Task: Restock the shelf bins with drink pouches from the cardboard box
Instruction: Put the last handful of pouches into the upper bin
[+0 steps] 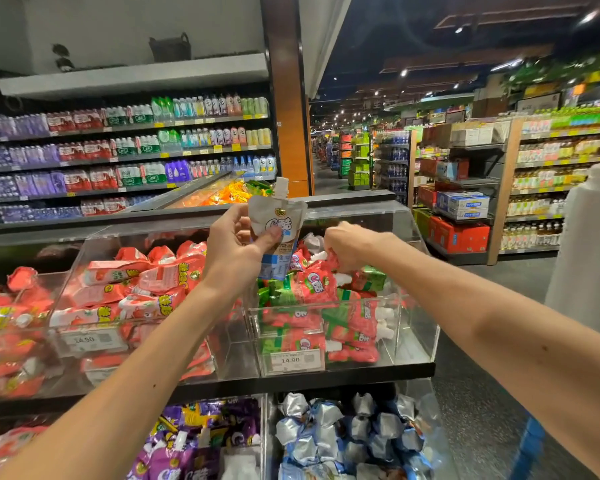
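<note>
While the left hand [236, 244] pinches a white-blue pouch [278, 223] above the upper right bin [416, 323], the right hand [347, 244] curls among red pouches [316, 282], grip unclear; a slip could mix flavours.

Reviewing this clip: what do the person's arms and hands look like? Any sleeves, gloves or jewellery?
Both arms are bare as far as the frame edge, with no sleeves in view. The left hand and right hand wear no gloves, and no watch, bracelet or ring shows on either.
</note>
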Demonstrator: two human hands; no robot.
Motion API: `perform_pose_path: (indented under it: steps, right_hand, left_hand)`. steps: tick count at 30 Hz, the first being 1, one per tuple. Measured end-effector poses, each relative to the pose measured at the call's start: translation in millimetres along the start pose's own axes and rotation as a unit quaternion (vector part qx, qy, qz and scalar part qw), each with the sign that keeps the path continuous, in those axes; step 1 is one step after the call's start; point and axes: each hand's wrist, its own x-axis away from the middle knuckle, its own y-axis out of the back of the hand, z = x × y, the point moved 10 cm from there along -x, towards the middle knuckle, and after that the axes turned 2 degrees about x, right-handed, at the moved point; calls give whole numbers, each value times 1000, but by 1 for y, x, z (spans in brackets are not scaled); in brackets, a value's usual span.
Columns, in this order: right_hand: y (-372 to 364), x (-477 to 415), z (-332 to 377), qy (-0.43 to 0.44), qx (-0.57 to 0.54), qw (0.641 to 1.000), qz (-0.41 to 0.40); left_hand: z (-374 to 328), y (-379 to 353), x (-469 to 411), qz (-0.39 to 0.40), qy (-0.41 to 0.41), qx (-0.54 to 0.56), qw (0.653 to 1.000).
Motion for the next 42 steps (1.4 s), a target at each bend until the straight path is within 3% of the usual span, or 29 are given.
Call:
perform_pose_path:
  steps: [6, 9, 11, 13, 18, 20, 22, 25, 29, 33, 35, 38, 42]
  right_hand:
    - [4, 15, -21, -58, -235, 970, 25]
    - [19, 28, -8, -54, -282, 957, -38]
    - [28, 42, 13, -40, -390, 917, -76]
    - [28, 58, 44, -16, -496, 866, -64]
    - [16, 112, 105, 37, -548, 833, -65]
    - [-6, 138, 110, 45, -602, 796, -39]
    - [-51, 164, 113, 31, -640, 767, 20]
    - [-154, 205, 106, -65, -655, 746, 102]
    - [-258, 255, 100, -205, -647, 715, 167]
    - [-288, 260, 78, -249, -668, 688, 134]
    - [-290, 248, 63, -254, -686, 675, 96]
    - [-283, 216, 42, -218, -696, 682, 51]
    - [-281, 172, 22, -157, -740, 653, 43]
  left_hand:
    - [4, 8, 9, 28, 13, -6, 999]
    - [9, 12, 12, 35, 29, 4, 999]
    - [12, 16, 16, 34, 43, 25, 998]
    - [16, 22, 23, 34, 73, 78, 994]
    - [12, 30, 67, 69, 104, 148, 981]
    - [21, 30, 101, 88, 108, 148, 979]
    - [49, 18, 151, 133, 157, 158, 966]
    - [117, -9, 243, 187, 292, 153, 925]
    - [181, -41, 337, 210, 470, 133, 847]
    - [198, -57, 346, 146, 468, 119, 863]
    - [198, -63, 331, 129, 422, 80, 894]
    - [195, -75, 290, 103, 341, 41, 933]
    - [221, -89, 245, 28, 342, 73, 937]
